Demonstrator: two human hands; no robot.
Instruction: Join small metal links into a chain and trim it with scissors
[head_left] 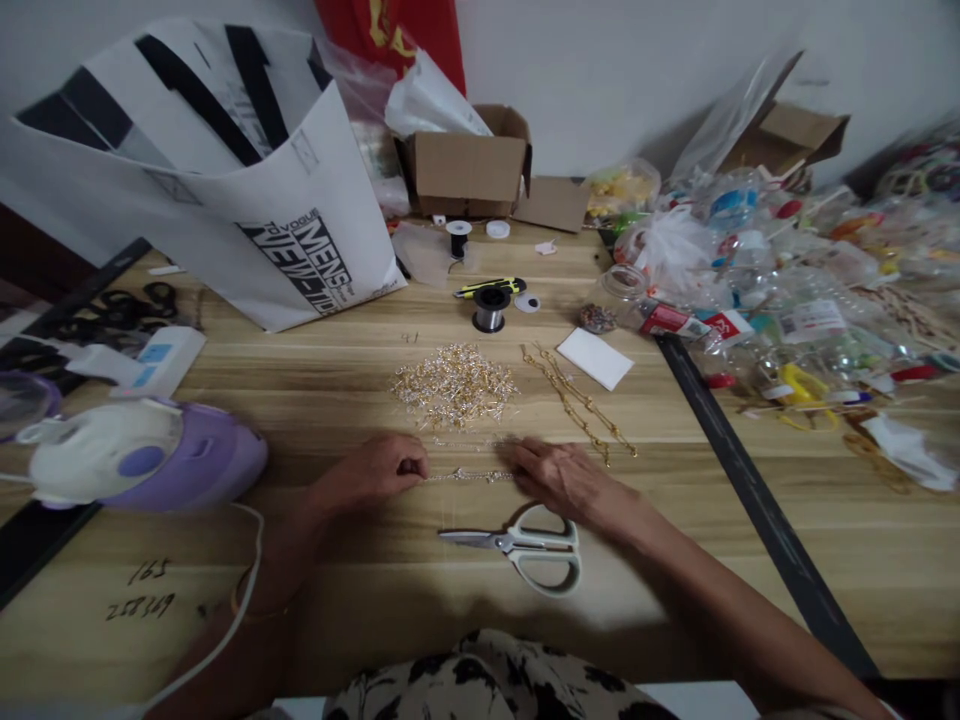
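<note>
My left hand (382,465) pinches the left end of a thin beaded chain (469,476) that lies stretched across the table. Over the chain's right end rests my right hand (551,470), its fingers bent and pressed down on it. A second fine strand (465,443) runs just beyond, with its right end by my right fingertips. Farther back is a heap of small gold and silver pieces (456,385). Gold beaded chains (581,400) lie to the right of the heap. Scissors (517,545) with pale handles sit in front of my hands, blades pointing left.
Behind the heap stand a wire spool (490,310), a yellow cutter (487,288) and a black-thread spool (459,240). A white card (595,358) lies at right, near piled plastic bottles (810,310). A paper bag (300,220) and purple-white device (150,455) stand left; a cardboard box (471,170) is behind.
</note>
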